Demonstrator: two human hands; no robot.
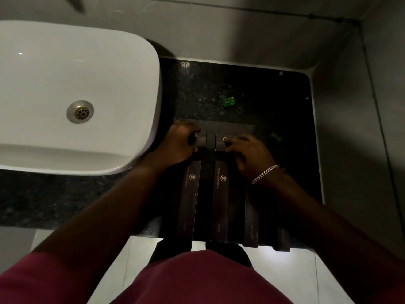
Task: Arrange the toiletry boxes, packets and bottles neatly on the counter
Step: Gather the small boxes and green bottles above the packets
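Observation:
Several long dark toiletry boxes with gold logos lie side by side on the black granite counter (197, 88), among them a left box (190, 198), a middle box (220, 200) and a right box (251, 213). Beyond them sit two small dark boxes. My left hand (178, 143) is closed on the left small box (200, 139). My right hand (249, 153), with a silver bracelet, grips the right small box (220, 143). A green bottle (228, 101) lies farther back. Another green item (275, 137) lies dimly right of my right hand.
A white basin (74, 95) with a metal drain (80, 111) fills the left side, its rim close to my left hand. Grey tiled walls (350, 128) close the counter at the back and right. The long boxes overhang the counter's front edge above a pale floor (122, 260).

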